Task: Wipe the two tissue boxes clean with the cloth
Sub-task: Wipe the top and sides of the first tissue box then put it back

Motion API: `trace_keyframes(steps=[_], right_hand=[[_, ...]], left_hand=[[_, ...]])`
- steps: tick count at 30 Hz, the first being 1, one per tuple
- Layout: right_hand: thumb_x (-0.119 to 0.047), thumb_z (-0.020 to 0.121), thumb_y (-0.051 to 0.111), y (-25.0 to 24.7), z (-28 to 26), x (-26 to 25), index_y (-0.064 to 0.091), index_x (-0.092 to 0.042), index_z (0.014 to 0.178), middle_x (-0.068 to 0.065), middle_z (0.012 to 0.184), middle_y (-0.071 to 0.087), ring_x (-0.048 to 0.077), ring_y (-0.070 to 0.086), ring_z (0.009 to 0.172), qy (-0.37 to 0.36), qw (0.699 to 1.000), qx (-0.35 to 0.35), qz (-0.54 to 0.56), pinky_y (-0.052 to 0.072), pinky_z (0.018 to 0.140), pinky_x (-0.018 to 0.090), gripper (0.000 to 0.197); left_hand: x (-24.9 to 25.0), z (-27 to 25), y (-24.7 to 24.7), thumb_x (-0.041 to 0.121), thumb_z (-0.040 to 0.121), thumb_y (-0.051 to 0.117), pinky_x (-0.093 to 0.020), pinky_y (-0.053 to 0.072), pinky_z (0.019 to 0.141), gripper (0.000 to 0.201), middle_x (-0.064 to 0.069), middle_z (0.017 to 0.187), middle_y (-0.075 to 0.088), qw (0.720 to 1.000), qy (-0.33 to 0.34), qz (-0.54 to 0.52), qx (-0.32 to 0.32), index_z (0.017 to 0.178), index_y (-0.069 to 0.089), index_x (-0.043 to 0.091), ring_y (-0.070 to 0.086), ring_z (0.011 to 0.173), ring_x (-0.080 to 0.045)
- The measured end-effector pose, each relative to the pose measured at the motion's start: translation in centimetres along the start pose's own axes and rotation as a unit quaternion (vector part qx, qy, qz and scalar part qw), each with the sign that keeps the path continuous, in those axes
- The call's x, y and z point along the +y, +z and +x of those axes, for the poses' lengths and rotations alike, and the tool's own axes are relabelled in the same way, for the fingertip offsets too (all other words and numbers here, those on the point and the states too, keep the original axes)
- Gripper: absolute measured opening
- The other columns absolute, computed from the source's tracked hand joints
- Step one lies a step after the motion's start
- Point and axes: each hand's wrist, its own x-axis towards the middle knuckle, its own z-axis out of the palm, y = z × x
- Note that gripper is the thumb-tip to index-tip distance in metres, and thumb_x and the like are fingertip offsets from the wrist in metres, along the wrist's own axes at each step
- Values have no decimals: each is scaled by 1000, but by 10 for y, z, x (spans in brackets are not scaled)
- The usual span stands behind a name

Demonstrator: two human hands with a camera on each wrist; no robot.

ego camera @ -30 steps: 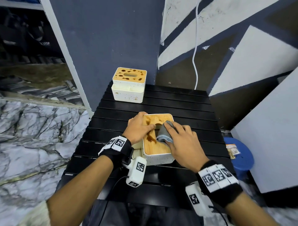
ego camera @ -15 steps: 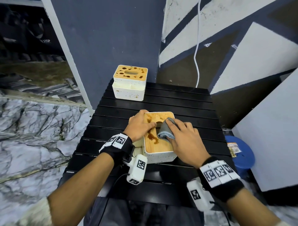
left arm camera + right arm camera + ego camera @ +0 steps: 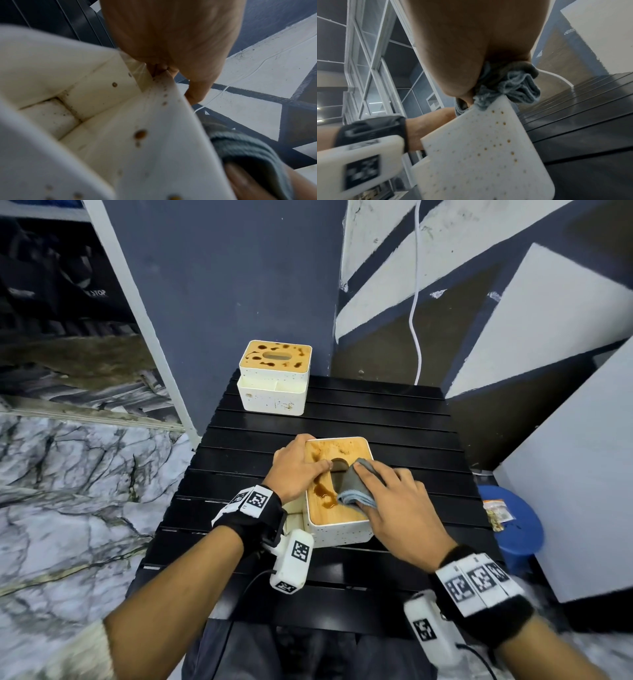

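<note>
White wooden-lidded tissue box (image 3: 342, 534), black table (image 3: 394, 422) centre: brown puddle (image 3: 323, 494) on lid (about half wiped). Right hand (image 3: 400, 508) pinches grey cloth (image 3: 351, 486), fingers spread; left hand (image 3: 296, 469), fingers together, grips box. Far-left-corner box (image 3: 274, 395) stained, unwiped.

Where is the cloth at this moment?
Head view: the cloth lies on the wooden top of the near tissue box, held under the right hand, just right of the brown spill; the left hand holds the box's left edge.

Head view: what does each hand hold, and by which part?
The left hand grips the near tissue box at its far-left edge, thumb on the lid. The right hand holds the folded cloth from above, thumb at its near edge.
</note>
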Motion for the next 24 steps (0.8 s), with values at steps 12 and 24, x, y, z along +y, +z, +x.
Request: trace_keyframes(steps=[12, 24], right_hand=[[-50, 96, 36, -1, -2, -2, 15, -28, 151, -7, 155, 19, 20, 33, 125, 8, 1000, -13, 4, 36, 102, 37, 62], [-74, 83, 2, 2, 16, -7, 21, -32, 148, -7, 149, 31, 18, 37, 124, 42, 999, 12, 16, 36, 98, 38, 80]], left_hand=[[2, 1, -1, 33, 87, 73, -46, 49, 102, 45, -2, 113, 68, 1000, 10, 1, 3, 125, 51, 22, 64, 110, -23], [5, -3, -4, 34, 90, 71, -48, 49, 103, 41, -2, 113, 68, 999, 28, 18, -15, 124, 49, 24, 64, 110, -24]])
